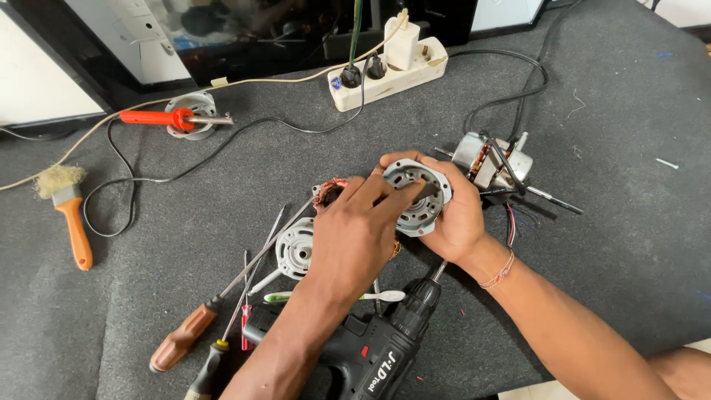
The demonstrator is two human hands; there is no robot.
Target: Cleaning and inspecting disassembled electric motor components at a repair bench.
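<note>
A round grey metal motor end cover [419, 194] is held up over the dark mat, gripped from the right by my right hand [461, 215]. My left hand [355, 230] reaches across it, fingers pressing into the cover's inner face. Just behind the left hand sits a stator with copper windings [326, 194], partly hidden. A second grey end cover [295, 249] lies flat to the left of my left wrist.
A small fan motor with shaft and wires [492, 164] lies right of the hands. A black cordless drill [378, 348] lies below them, screwdrivers [222, 304] to its left. A soldering iron [167, 117], brush [70, 215] and white power strip [389, 72] sit farther back.
</note>
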